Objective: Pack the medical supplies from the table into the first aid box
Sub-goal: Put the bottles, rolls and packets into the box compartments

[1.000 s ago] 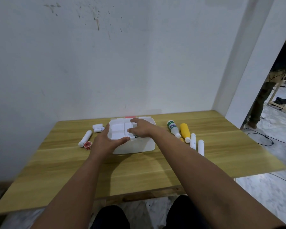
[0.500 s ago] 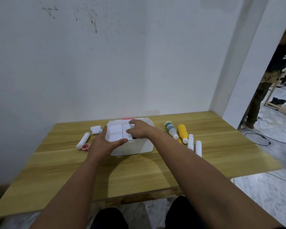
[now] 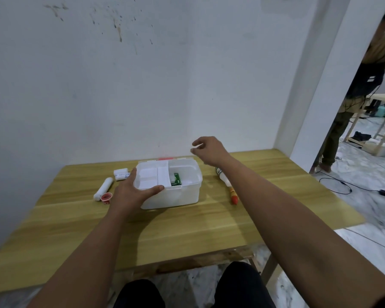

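Observation:
The white first aid box (image 3: 176, 196) stands open in the middle of the wooden table (image 3: 187, 230). Its inner tray (image 3: 151, 176) covers the left half, and a green packet (image 3: 176, 178) shows in the uncovered right half. My left hand (image 3: 131, 192) grips the tray's left end, thumb along its front rim. My right hand (image 3: 209, 150) hovers above the box's back right corner, fingers loosely curled, holding nothing. A white bottle (image 3: 221, 176) and an orange tube (image 3: 233, 194) lie to the right, partly hidden by my right forearm.
Left of the box lie a white tube (image 3: 103, 188), a red cap (image 3: 106, 197) and a small white carton (image 3: 121, 174). A wall runs behind the table. A person (image 3: 353, 96) stands in the doorway at right, with a cable (image 3: 342, 185) on the floor.
My right hand has lifted off the tray and risen up and to the right. The right half of the box is now uncovered, showing the green packet. My left hand stays on the tray.

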`<state>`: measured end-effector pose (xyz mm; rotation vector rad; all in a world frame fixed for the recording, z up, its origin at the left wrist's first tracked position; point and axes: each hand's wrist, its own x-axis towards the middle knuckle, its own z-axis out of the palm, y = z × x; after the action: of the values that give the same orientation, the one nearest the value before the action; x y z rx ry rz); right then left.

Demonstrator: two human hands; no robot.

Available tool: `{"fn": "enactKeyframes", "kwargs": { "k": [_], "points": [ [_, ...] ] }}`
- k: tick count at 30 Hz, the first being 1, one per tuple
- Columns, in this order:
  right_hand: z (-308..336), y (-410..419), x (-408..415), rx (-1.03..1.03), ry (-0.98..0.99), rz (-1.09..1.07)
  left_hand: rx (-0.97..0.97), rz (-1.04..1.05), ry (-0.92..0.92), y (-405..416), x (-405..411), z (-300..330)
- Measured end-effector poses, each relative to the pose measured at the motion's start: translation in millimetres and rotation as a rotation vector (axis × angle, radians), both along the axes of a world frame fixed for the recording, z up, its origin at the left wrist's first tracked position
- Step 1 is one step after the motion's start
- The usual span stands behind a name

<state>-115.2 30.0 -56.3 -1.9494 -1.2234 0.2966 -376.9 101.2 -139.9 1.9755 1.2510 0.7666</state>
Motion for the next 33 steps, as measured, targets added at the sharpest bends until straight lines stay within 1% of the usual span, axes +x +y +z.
{"fn": "enactKeyframes", "kwargs": {
  "k": [4, 8, 11, 16, 18, 22, 26, 30, 33],
  "points": [
    [1.9, -13.1, 27.4, 0.006, -0.006, -0.091, 0.008, 0.011, 0.001, -1.5, 0.9, 0.5],
    [-8.1, -26.8, 52.3, -0.075, -0.075, -0.171, 0.02, 0.013, 0.005, -3.7, 1.7, 2.5],
    [-21.9, -34.1, 63.6, -0.181, -0.154, -0.213, 0.03, 0.014, 0.003, -5.7, 2.0, 4.0],
    [-47.6, -34.2, 63.3, -0.448, -0.341, -0.253, 0.024, 0.017, 0.001, -7.4, 1.7, 6.5],
    [-56.2, -32.1, 58.0, -0.492, -0.393, -0.247, 0.016, 0.018, 0.0, -7.8, 1.4, 7.7],
    [-66.9, -30.5, 47.5, -0.507, -0.468, -0.244, 0.011, 0.022, 0.001, -10.1, 2.2, 10.4],
    [-73.3, -26.0, 40.1, -0.514, -0.493, -0.246, 0.017, -0.002, -0.023, -11.5, 2.0, 10.1],
    [-71.1, -23.5, 39.4, -0.504, -0.465, -0.278, -0.003, 0.002, -0.024, -9.2, 0.4, 7.2],
    [-58.2, -23.1, 46.3, -0.409, -0.377, -0.306, -0.014, 0.006, -0.023, -8.5, 0.4, 6.3]
  ]
}}
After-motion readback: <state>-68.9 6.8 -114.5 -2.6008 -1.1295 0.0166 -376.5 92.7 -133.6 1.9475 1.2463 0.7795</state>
